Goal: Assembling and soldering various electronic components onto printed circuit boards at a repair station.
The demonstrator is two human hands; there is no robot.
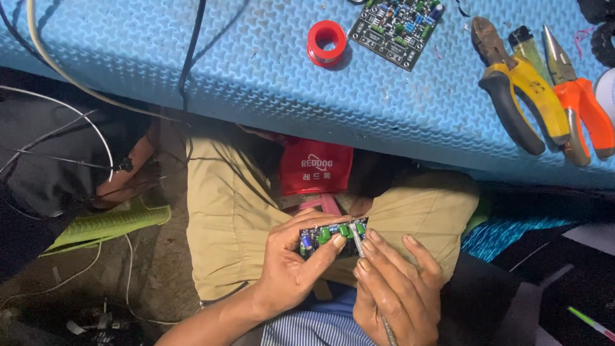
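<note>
The left hand (291,266) is gripping a small circuit board (333,236) with green components, holding it over the lap. The right hand (397,288) is pinching a thin metal tool (359,247), possibly tweezers, its tip touching the board. Beyond, a blue foam mat (256,70) is carrying a red tape roll (326,42), a second circuit board (397,29) and pliers (519,83).

Left hand (291,259): enters from lower left, forearm bare, wrist bent inward. Fingers curled, thumb laid across top, closed in pinch grip on board (333,235). Palm faces right.

Right hand (394,288): rises from bottom edge, back of hand toward camera. Fingers extended and slightly spread, tips pointing up-left. Thumb and forefinger closed on thin tool (371,282). Forefinger tip touches left thumb. Both hands held close together above lap.
</note>
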